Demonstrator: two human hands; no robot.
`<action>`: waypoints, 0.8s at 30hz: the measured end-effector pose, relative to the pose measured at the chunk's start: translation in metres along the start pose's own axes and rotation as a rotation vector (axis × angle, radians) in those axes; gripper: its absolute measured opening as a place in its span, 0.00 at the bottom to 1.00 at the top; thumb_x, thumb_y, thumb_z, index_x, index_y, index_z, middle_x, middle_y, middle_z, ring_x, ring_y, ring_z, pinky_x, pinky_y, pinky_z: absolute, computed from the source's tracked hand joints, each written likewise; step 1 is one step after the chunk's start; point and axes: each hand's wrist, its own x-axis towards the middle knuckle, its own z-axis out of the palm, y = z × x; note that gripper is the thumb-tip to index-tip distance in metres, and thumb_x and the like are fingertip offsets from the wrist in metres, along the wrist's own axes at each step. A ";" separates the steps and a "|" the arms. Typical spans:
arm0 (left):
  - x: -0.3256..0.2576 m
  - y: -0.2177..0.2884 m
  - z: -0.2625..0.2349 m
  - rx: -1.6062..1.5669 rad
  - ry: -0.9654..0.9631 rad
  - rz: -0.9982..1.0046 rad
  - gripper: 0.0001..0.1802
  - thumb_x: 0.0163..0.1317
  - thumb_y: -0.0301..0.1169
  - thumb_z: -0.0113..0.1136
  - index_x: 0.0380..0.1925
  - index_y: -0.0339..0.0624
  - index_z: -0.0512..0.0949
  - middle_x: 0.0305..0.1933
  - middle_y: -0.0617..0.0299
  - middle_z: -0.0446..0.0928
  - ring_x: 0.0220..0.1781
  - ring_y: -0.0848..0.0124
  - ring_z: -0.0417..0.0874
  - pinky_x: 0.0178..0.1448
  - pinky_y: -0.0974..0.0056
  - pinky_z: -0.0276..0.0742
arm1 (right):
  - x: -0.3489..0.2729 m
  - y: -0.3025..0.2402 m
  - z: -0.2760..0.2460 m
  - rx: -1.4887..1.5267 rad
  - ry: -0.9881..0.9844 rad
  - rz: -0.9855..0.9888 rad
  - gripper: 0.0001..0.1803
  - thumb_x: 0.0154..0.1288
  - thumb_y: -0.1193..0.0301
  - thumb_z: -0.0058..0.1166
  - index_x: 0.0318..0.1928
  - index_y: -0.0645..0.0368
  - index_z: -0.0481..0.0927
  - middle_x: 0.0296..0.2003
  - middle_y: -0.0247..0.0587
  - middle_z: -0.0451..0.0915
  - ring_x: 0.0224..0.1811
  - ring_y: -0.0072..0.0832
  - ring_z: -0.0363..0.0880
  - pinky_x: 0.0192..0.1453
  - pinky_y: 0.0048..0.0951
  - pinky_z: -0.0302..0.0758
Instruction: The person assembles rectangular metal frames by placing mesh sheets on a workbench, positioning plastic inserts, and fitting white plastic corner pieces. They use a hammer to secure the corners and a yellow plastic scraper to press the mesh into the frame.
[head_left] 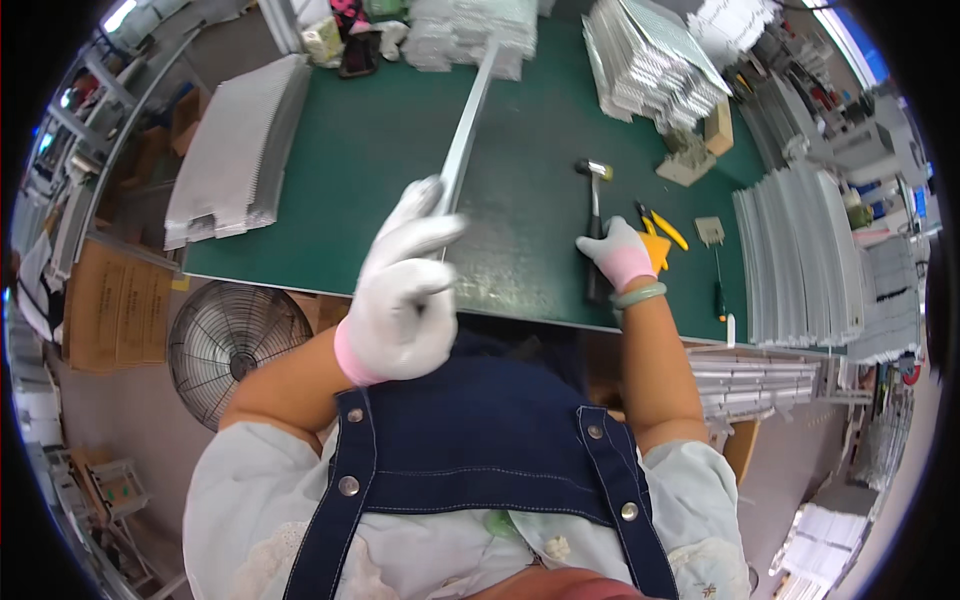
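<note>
My left hand (405, 290), in a white glove with a pink cuff, grips the near end of a long thin silvery metal piece (468, 130). The piece shows nearly edge-on and stretches away over the table. At the right, my gloved right hand (620, 255) is closed at the handle of a hammer (595, 195), its thumb across the handle; the fingertips are hidden. The hammer lies with its head away from me. Yellow-handled pliers (665, 229) lie just beyond that hand, and a yellow piece (656, 250) shows beside it.
The green table (350, 150) carries stacks of silvery finned panels at the left (240, 150), far right (655, 60) and right edge (800, 255). A small screwdriver (719, 290) and a grey block (686, 160) lie at the right. A floor fan (240, 355) stands below left.
</note>
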 end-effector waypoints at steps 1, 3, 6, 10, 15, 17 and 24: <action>-0.009 0.000 -0.015 0.023 0.046 -0.035 0.22 0.50 0.06 0.40 0.39 0.44 0.65 0.57 0.46 0.70 0.74 0.37 0.63 0.75 0.40 0.57 | 0.016 0.005 0.003 0.062 -0.051 -0.071 0.27 0.56 0.57 0.63 0.46 0.69 0.76 0.38 0.59 0.83 0.43 0.49 0.84 0.49 0.41 0.79; -0.026 0.002 -0.028 0.038 0.050 -0.106 0.22 0.52 0.06 0.38 0.42 0.43 0.64 0.56 0.46 0.69 0.76 0.37 0.60 0.76 0.40 0.55 | 0.018 -0.010 -0.014 0.667 -0.192 0.066 0.19 0.58 0.69 0.58 0.46 0.70 0.75 0.27 0.42 0.80 0.24 0.27 0.80 0.29 0.31 0.77; -0.037 0.004 -0.032 -0.016 0.115 -0.140 0.24 0.50 0.06 0.39 0.43 0.42 0.68 0.56 0.42 0.72 0.72 0.34 0.65 0.75 0.40 0.58 | 0.003 -0.073 -0.052 0.706 0.162 -0.255 0.20 0.65 0.72 0.55 0.55 0.68 0.71 0.25 0.40 0.79 0.21 0.25 0.79 0.26 0.30 0.75; -0.034 -0.010 -0.043 -0.036 0.081 -0.062 0.24 0.49 0.05 0.38 0.43 0.41 0.69 0.59 0.42 0.70 0.74 0.34 0.62 0.76 0.38 0.56 | 0.026 -0.117 -0.110 0.181 0.486 -0.610 0.22 0.69 0.66 0.55 0.60 0.60 0.71 0.35 0.51 0.83 0.34 0.40 0.84 0.40 0.38 0.80; -0.045 -0.017 -0.050 -0.128 0.085 -0.115 0.21 0.59 0.09 0.46 0.46 0.47 0.70 0.62 0.47 0.68 0.76 0.38 0.58 0.78 0.36 0.52 | 0.043 -0.158 -0.143 -0.251 0.524 -0.714 0.19 0.69 0.61 0.54 0.58 0.49 0.76 0.44 0.53 0.84 0.47 0.51 0.82 0.52 0.45 0.78; -0.046 -0.018 -0.050 -0.095 0.117 -0.109 0.21 0.52 0.06 0.41 0.41 0.41 0.69 0.58 0.42 0.70 0.74 0.34 0.62 0.77 0.37 0.54 | 0.040 -0.173 -0.148 -0.051 0.809 -0.859 0.18 0.69 0.62 0.53 0.58 0.49 0.76 0.44 0.53 0.84 0.45 0.52 0.82 0.50 0.45 0.79; -0.051 -0.026 -0.051 -0.083 0.104 -0.108 0.21 0.53 0.06 0.40 0.41 0.43 0.67 0.59 0.43 0.69 0.74 0.35 0.62 0.77 0.37 0.53 | 0.042 -0.151 -0.104 -0.356 0.369 -0.454 0.19 0.69 0.64 0.51 0.57 0.56 0.74 0.42 0.55 0.83 0.47 0.53 0.81 0.52 0.49 0.77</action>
